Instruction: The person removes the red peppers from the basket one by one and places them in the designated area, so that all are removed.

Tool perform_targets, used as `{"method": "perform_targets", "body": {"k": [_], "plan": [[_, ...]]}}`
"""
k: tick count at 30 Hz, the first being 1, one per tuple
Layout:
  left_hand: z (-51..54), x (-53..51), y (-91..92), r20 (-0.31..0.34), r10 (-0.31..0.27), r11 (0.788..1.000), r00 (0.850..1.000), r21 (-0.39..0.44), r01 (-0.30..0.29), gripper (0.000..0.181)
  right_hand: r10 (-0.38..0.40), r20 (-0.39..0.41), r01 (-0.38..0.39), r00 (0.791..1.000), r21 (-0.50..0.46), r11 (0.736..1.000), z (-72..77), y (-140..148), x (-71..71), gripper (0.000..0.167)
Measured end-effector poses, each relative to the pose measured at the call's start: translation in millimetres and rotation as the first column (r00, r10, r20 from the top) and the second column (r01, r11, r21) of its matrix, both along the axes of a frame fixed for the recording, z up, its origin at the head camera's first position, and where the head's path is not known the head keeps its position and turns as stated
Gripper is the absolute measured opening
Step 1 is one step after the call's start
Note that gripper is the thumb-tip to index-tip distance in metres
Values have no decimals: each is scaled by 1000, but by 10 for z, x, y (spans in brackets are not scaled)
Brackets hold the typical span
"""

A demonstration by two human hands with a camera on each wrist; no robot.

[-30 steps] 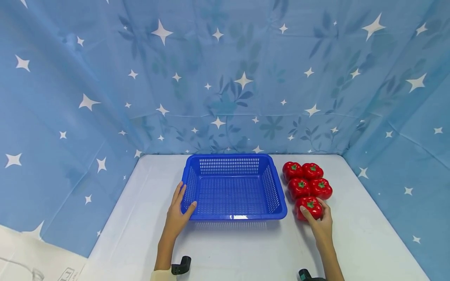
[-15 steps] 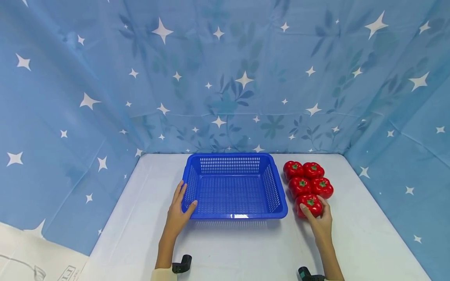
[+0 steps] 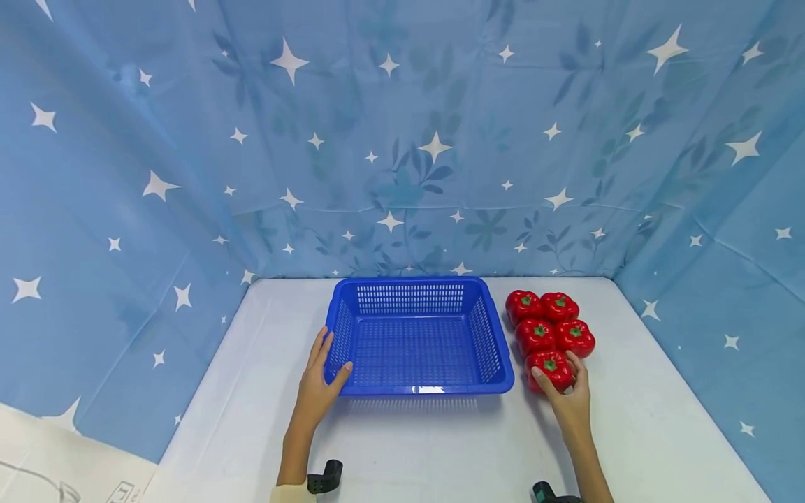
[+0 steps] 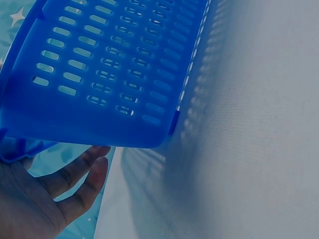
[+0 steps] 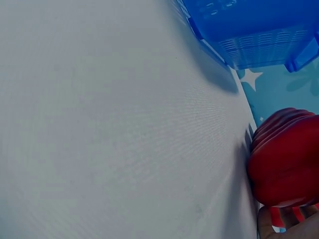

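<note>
A blue plastic basket [image 3: 411,388] with slotted walls stands on the white table. At its front left corner, my left hand [image 3: 316,391] grips the rim, thumb over the front edge and fingers along the left side. In the left wrist view, two fingers [image 4: 84,191] lie outside the basket wall, just below the corner. My right hand [image 3: 569,402] holds a red bell pepper [image 3: 547,372] with a green stem, thumb on the near side and fingers on the right. Seen from the right wrist, this red bell pepper [image 5: 286,164] covers most of the hand.
Behind the held pepper, several more red bell peppers [image 3: 534,335] sit close together in two columns, right of the basket. Blue star-patterned cloth [image 3: 402,140] hangs behind and at both sides of the table [image 3: 415,454].
The right hand and the bell pepper it holds have shifted slightly left. The left hand stays on the basket corner, and the other peppers keep their places.
</note>
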State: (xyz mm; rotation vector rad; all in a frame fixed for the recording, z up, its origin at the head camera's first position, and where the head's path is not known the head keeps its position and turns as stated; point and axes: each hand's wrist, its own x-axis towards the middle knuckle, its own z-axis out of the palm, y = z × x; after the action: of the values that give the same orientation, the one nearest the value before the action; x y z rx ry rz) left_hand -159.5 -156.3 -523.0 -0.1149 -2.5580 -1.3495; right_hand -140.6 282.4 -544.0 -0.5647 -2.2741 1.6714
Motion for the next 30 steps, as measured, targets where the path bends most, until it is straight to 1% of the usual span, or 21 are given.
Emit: {"method": "perform_targets", "body": {"k": [7, 12, 15, 20, 26, 30], "plan": [[1, 15, -3, 15, -5, 1000, 1000, 3, 5, 75, 20, 4, -20, 1000, 9, 1000, -25, -24, 6, 92], [2, 6, -2, 8, -2, 1000, 1000, 2, 2, 75, 54, -19, -52, 998, 70, 996, -59, -40, -21, 99], [1, 1, 3, 1, 2, 1000, 1000, 0, -2, 75, 52, -30, -48, 998, 111, 993, -77, -44, -28, 99], [-5, 3, 4, 3, 3, 1000, 1000, 4, -3, 75, 38, -28, -34, 999, 133, 990, -109, -28, -24, 97], [4, -2, 1, 3, -8, 1000, 1000, 9, 8, 75, 35, -41, -29, 999, 147, 989, -130, -2, -29, 96], [7, 3, -2, 18, 4, 1000, 1000, -2, -4, 76, 36, -46, -30, 998, 136, 990, -138, 5, -37, 98]]}}
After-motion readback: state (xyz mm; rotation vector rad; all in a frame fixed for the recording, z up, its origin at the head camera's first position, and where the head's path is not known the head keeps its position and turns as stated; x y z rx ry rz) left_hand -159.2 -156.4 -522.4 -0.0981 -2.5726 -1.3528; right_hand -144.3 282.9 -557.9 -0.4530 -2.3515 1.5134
